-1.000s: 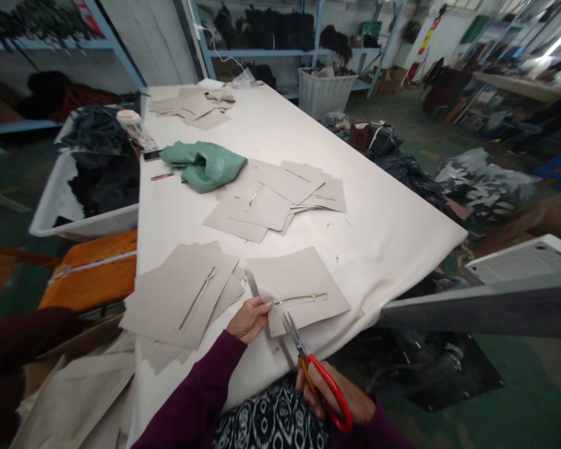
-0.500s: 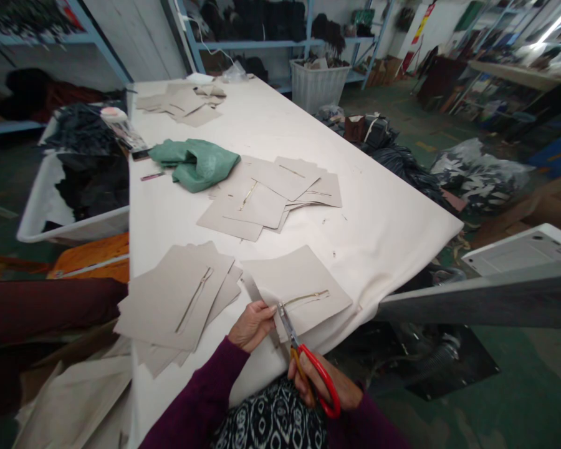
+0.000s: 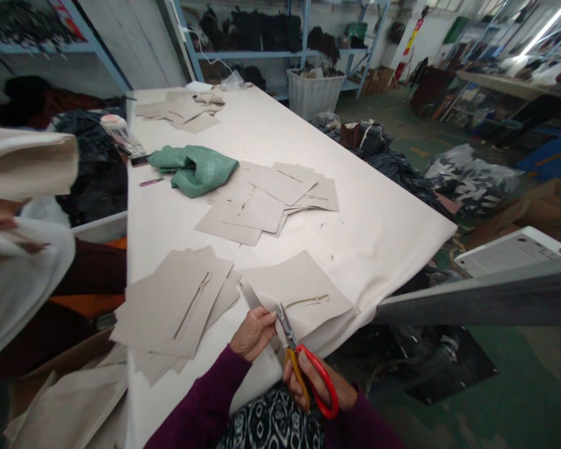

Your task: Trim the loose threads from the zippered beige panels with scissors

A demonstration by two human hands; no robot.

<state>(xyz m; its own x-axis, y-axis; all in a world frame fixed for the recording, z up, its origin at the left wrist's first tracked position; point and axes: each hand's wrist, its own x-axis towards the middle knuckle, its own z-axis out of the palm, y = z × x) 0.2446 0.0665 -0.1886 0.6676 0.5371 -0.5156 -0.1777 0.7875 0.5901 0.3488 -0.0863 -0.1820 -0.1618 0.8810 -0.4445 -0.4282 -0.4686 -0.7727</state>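
A beige panel (image 3: 299,268) with a gold zipper (image 3: 308,300) set into it lies at the table's near edge. My left hand (image 3: 254,333) pinches its near left edge, where a strip folds up. In my right hand (image 3: 325,380) is a pair of scissors (image 3: 288,330) with one red and one orange handle. The handles are spread, and the blade tips are beside my left fingertips, at the zipper's left end. Whether material lies between the blades is too small to tell. Left of my hands rests a stack of similar zippered panels (image 3: 168,299).
More panels (image 3: 266,206) and a green cloth (image 3: 194,169) lie mid-table on the white table (image 3: 355,231); another pile (image 3: 182,111) is at the far end. At the left, a co-worker's hand (image 3: 0,215) carries pale material (image 3: 28,159). A machine edge (image 3: 472,296) borders the right.
A co-worker's hand with pale material has come into view at the left. The scissor handles have spread a little. My left hand keeps its pinch; the view has tilted slightly.
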